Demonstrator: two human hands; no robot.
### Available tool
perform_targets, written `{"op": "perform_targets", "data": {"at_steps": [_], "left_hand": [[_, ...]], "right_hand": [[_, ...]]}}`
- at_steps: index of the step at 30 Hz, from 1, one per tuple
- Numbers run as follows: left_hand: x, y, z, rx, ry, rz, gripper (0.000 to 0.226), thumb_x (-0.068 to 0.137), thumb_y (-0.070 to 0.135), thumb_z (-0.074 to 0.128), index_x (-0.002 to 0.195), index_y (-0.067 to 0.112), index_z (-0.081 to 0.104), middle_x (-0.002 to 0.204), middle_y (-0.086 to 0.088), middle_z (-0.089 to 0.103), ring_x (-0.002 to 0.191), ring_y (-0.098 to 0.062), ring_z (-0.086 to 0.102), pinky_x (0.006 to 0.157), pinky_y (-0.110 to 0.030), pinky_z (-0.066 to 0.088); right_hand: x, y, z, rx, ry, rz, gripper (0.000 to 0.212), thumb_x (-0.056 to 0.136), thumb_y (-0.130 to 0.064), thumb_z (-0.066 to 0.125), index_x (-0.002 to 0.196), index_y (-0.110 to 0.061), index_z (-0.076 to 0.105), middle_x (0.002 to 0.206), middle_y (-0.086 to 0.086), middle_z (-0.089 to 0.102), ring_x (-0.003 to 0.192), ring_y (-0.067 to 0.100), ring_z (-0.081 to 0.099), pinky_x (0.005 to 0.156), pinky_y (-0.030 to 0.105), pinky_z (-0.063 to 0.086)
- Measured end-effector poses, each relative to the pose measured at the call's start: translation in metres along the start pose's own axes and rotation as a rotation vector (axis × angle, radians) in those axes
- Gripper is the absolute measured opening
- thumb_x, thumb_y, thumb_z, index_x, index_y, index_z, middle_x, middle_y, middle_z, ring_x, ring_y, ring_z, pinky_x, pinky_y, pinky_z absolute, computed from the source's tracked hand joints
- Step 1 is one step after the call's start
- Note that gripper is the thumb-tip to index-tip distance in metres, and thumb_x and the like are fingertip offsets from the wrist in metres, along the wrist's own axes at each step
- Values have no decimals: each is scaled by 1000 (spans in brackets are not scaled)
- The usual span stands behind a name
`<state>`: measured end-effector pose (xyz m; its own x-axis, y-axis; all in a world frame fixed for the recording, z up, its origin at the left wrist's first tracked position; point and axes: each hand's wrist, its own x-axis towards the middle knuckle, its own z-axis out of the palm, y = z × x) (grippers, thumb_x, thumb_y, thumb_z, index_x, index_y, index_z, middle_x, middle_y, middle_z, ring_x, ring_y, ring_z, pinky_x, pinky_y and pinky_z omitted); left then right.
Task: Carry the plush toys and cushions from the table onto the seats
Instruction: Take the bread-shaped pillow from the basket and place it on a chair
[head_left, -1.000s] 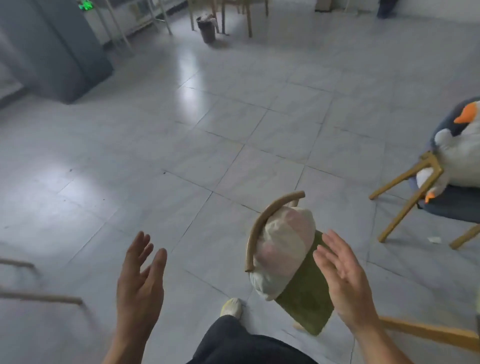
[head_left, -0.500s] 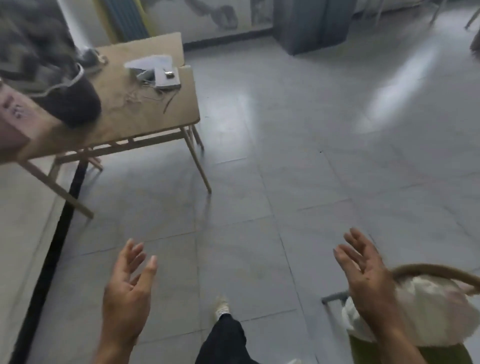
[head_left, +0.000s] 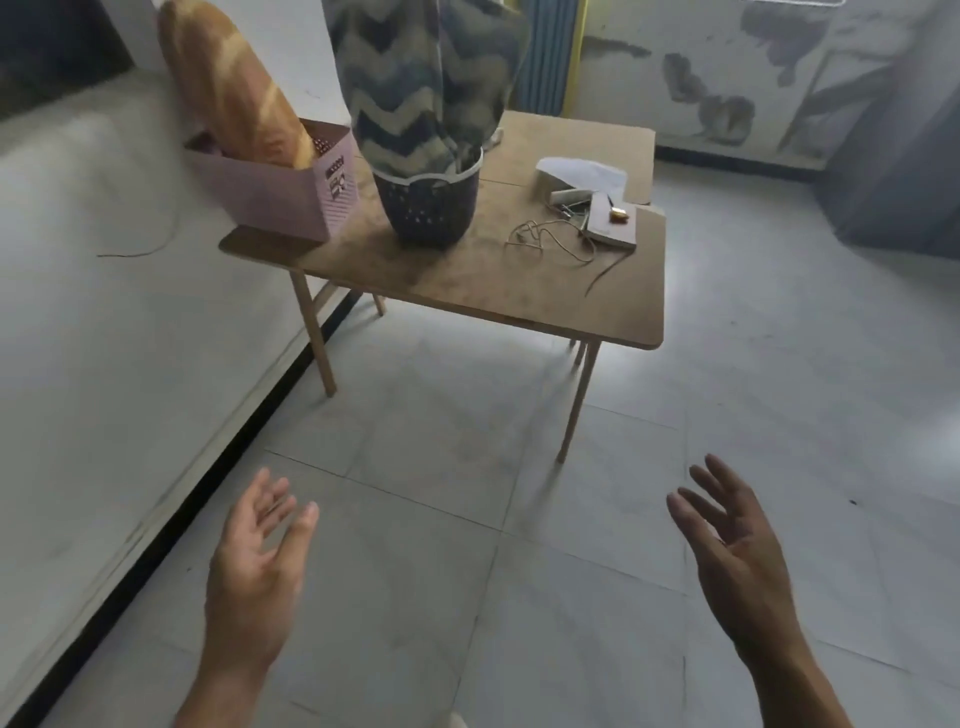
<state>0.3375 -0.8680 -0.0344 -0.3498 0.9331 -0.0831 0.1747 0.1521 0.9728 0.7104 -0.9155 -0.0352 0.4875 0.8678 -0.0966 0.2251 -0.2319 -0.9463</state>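
Hands empty: left hand and right hand spread open, short of table. Bread-shaped plush in pink box, zigzag cushion in dark basket not yet carried to seats.

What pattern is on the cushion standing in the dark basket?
Zigzag chevron bands in dark blue-grey and tan on the cushion, seen in the head view.
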Motion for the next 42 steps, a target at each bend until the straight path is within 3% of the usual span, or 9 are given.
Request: {"op": "perform_targets", "data": {"at_steps": [4, 11, 16, 20, 22, 26, 31, 36, 42], "left_hand": [[72, 15, 9, -16, 55, 5, 56, 97, 15, 67, 149, 18, 46, 129, 11, 62, 120, -4, 60, 110, -42, 44], [202, 4, 56, -12, 146, -165, 50, 96, 15, 67, 140, 29, 50, 126, 18, 61, 110, 7, 63, 114, -53, 43], [296, 49, 64, 5, 266, -172, 49, 96, 16, 65, 142, 25, 52, 125, 19, 62, 114, 1, 61, 113, -51, 43], [353, 72, 43, -9, 344, -125, 46, 94, 22, 71, 138, 22, 57, 124, 15, 68, 114, -5, 65, 107, -43, 47], [378, 68, 28, -7, 390, -130, 50, 88, 33, 73, 135, 26, 60, 124, 14, 70, 112, -5, 68, 103, -36, 51], [438, 32, 2, -43, 469, -207, 42, 91, 13, 74, 122, 38, 61, 120, 11, 72, 111, -14, 67, 95, -34, 56], [552, 4, -34, -48, 397, -282, 42, 95, 6, 66, 132, 25, 60, 123, 8, 70, 117, -21, 65, 96, -36, 49], [685, 37, -79, -26, 217, -205, 46, 93, 29, 65, 137, 27, 56, 125, 16, 67, 118, -7, 64, 105, -41, 49], [819, 56, -93, -5, 71, -149, 53, 83, 37, 65, 134, 31, 55, 125, 15, 68, 111, 5, 66, 108, -49, 49]], "right_hand": [[65, -32, 58, 16, -74, -43, 75, 82, -42, 63, 153, -27, 40, 146, -8, 54, 122, 16, 61, 97, 32, 49], [216, -22, 170, 28, -174, 3, 55, 95, -22, 66, 147, -26, 48, 144, -2, 58, 123, 17, 60, 93, 29, 48], [333, -75, 258, 46, -359, 2, 51, 96, -19, 66, 146, -18, 53, 140, -2, 62, 116, 10, 63, 83, 20, 49], [406, -134, 339, 44, -524, -89, 44, 96, -21, 66, 140, -21, 58, 132, -4, 67, 119, 11, 65, 95, 30, 54], [430, -154, 381, 28, -570, -106, 40, 97, -15, 66, 136, -20, 61, 127, -5, 70, 117, 13, 67, 92, 21, 56], [459, -168, 467, -45, -589, -124, 37, 95, -12, 68, 131, -19, 64, 124, -5, 70, 109, 8, 69, 78, 6, 52], [472, -196, 571, -201, -511, -110, 35, 97, -34, 65, 132, -34, 61, 117, -32, 59, 93, -23, 58, 65, -2, 41], [490, -254, 660, -174, -495, -129, 44, 95, -34, 66, 138, -28, 59, 130, -17, 64, 112, -2, 63, 75, 2, 49], [517, -287, 719, -147, -389, -128, 43, 95, -29, 67, 138, -33, 59, 124, -29, 61, 115, -9, 60, 79, 3, 49]]}}
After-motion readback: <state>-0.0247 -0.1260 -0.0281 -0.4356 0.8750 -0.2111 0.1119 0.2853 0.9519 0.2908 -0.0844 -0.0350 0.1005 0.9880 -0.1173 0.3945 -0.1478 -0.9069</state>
